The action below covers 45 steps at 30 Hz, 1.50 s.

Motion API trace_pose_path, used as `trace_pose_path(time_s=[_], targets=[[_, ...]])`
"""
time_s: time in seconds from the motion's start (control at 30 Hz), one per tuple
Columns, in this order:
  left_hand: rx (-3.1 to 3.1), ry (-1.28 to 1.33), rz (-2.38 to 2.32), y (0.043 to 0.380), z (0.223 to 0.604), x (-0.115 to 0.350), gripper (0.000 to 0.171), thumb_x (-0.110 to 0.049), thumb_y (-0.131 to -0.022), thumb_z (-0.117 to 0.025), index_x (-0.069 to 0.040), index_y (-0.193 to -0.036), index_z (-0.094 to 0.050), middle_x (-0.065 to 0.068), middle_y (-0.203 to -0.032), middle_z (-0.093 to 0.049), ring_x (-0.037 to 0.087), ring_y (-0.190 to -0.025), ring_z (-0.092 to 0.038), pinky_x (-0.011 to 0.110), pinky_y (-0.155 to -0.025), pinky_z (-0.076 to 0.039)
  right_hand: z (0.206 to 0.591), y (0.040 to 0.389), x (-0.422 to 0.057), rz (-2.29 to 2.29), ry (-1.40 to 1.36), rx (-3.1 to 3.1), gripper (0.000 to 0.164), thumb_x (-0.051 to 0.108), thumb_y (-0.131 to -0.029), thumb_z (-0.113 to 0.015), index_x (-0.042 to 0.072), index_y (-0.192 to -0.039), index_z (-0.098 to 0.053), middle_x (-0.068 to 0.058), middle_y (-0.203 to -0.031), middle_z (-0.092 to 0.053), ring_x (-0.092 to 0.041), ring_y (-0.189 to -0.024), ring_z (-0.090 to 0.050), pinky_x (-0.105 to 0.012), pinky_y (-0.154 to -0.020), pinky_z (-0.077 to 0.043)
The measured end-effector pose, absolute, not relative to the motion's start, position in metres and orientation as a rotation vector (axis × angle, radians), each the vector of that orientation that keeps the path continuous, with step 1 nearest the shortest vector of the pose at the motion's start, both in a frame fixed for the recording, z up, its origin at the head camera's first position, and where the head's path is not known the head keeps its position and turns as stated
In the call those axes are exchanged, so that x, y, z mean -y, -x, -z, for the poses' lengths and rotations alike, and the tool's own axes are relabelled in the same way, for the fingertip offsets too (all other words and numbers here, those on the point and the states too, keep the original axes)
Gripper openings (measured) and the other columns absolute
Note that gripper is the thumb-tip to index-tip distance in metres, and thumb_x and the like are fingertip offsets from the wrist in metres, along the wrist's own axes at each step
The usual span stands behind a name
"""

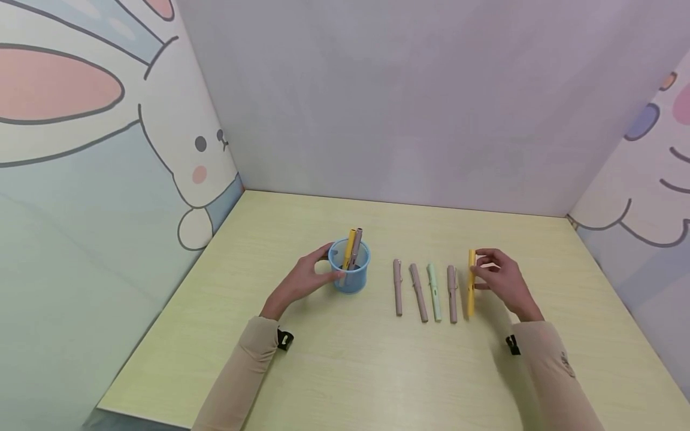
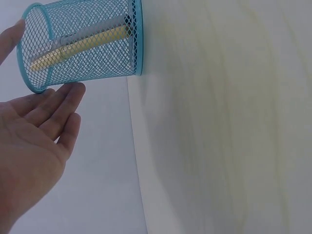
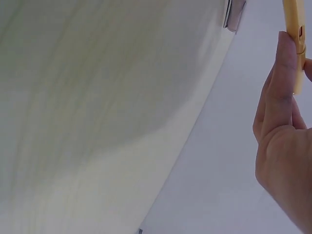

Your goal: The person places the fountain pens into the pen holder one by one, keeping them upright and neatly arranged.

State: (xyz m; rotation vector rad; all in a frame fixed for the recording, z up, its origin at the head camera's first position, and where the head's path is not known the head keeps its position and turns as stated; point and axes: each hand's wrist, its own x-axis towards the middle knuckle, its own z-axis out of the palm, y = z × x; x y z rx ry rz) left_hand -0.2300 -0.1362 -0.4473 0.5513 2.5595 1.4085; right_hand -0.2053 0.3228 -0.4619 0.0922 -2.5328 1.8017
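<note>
A blue mesh pen holder (image 1: 350,281) stands upright on the table, with a yellow pen (image 1: 349,248) and a mauve pen (image 1: 357,246) leaning inside it. My left hand (image 1: 303,280) holds the holder near its rim, thumb on one side and fingers on the other; the left wrist view shows the fingertips (image 2: 73,92) at the mesh wall. Between thumb and fingers, my right hand (image 1: 498,278) pinches another yellow pen (image 1: 471,287), which also shows in the right wrist view (image 3: 295,29). To its left lies a mauve pen (image 1: 452,296) with a clip.
Further left on the pale yellow table (image 1: 345,371) lie a mint green pen (image 1: 434,293) and two more mauve pens, one (image 1: 418,293) beside it and one (image 1: 398,288) nearest the holder. A plain backdrop (image 1: 388,108) rises behind the table, with cartoon-printed panels at both sides.
</note>
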Motion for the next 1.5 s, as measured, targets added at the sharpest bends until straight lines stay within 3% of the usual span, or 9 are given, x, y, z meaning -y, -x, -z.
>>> trace_pose_path(time_s=[0.23, 0.53, 1.5], targets=[[-2.559, -0.533, -1.403, 0.23, 0.447, 0.136, 0.082, -0.042, -0.094, -0.077, -0.015, -0.161, -0.037, 0.009, -0.147, -0.056, 0.03, -0.138, -0.047, 0.062, -0.112, -0.034, 0.458, 0.204, -0.314, -1.842, -0.12, 2.394, 0.047, -0.001, -0.101, -0.063, -0.01, -0.142, -0.042, -0.001, -0.105, -0.057, -0.007, -0.086, -0.062, -0.033, -0.068, -0.061], [-2.56, -0.547, -1.407, 0.23, 0.448, 0.137, 0.081, -0.041, -0.095, -0.077, -0.016, -0.161, -0.038, 0.008, -0.147, -0.056, 0.03, -0.137, -0.048, 0.062, -0.113, -0.033, 0.452, 0.205, -0.3, -1.794, -0.187, 2.321, 0.042, 0.001, -0.1, -0.065, -0.006, -0.138, -0.048, -0.003, -0.107, -0.057, -0.008, -0.089, -0.062, -0.03, -0.067, -0.06], [-2.552, -0.571, -1.419, 0.23, 0.449, 0.137, 0.079, -0.041, -0.095, -0.076, -0.016, -0.161, -0.039, 0.008, -0.147, -0.056, 0.03, -0.136, -0.049, 0.064, -0.113, -0.032, 0.432, 0.212, -0.246, -1.775, -0.409, 2.088, 0.041, -0.013, -0.095, -0.063, -0.012, -0.135, -0.052, -0.009, -0.108, -0.06, -0.012, -0.089, -0.062, -0.028, -0.063, -0.06]])
